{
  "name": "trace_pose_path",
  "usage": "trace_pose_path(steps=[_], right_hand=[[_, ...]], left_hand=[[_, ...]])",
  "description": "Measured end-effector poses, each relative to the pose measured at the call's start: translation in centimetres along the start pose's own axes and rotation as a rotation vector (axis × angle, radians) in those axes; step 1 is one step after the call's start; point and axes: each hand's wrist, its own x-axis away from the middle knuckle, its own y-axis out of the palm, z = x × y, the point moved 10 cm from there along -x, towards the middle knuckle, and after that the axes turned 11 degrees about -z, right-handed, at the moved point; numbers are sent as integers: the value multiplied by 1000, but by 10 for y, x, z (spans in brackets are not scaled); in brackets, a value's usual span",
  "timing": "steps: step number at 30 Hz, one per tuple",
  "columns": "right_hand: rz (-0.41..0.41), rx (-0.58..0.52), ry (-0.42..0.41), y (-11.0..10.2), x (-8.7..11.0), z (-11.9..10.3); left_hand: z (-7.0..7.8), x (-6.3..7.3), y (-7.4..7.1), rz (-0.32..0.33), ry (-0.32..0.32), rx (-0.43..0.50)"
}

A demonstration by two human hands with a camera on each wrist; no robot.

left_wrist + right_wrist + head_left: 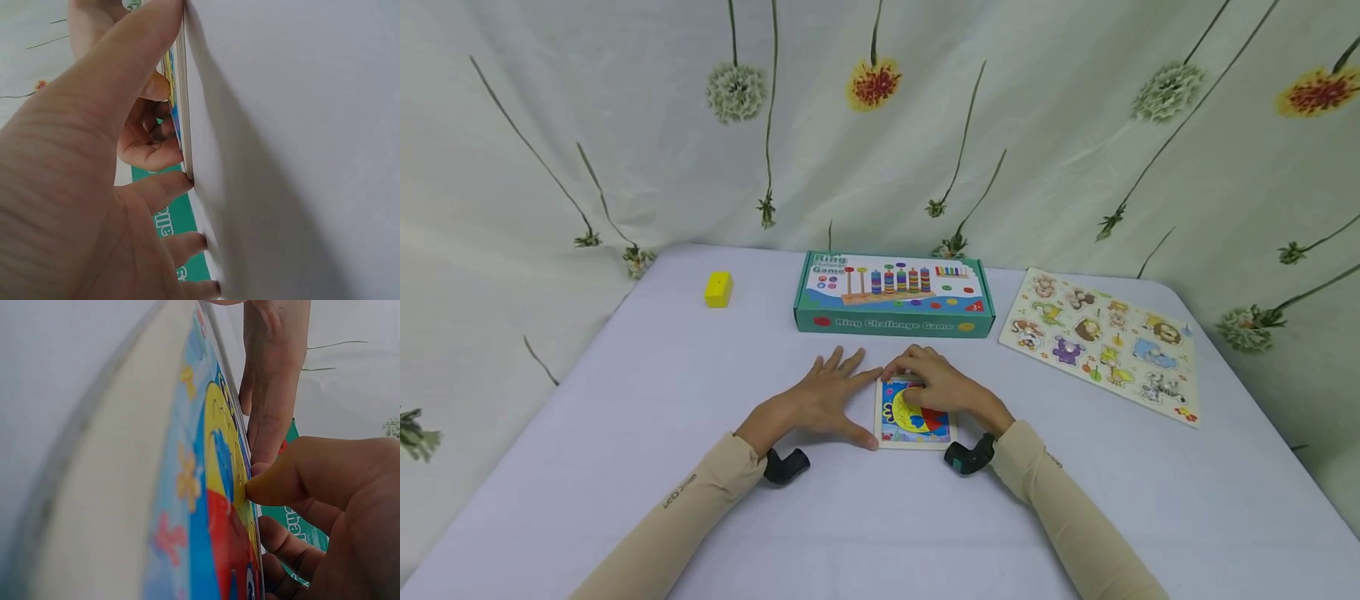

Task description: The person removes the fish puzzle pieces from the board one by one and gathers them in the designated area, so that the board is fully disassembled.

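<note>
A small square fish puzzle [916, 425] with a yellow, red and blue fish on a blue background lies on the table between the hands. My left hand [823, 400] is spread flat at its left side, with thumb and index finger against the edge and the other fingertips on the cloth. My right hand [940, 382] reaches over the far side of the puzzle. In the right wrist view its thumb [275, 478] presses on the yellow fish, while the other fingers bend at the far edge. The left wrist view shows the puzzle's pale side edge [182, 94] between both hands.
Behind the hands stands a green Ring Challenge Game box [895, 323]. An animal peg puzzle board [1135, 379] lies at the right, and a yellow block [718, 289] sits at the back left. A flower-patterned cloth [880, 150] hangs behind the table.
</note>
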Motion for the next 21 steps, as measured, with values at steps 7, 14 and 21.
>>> trace_pose_path(steps=[7, 14, 21], right_hand=[[-7, 17, 21, 0, -2, -1], [-18, 12, 24, 0, -2, 0], [-20, 7, -1, 1, -1, 0]], left_hand=[[-1, -1, 0, -8, -12, -2], [0, -1, -1, -2, -9, -8], [1, 0, -1, 4, -7, -11]])
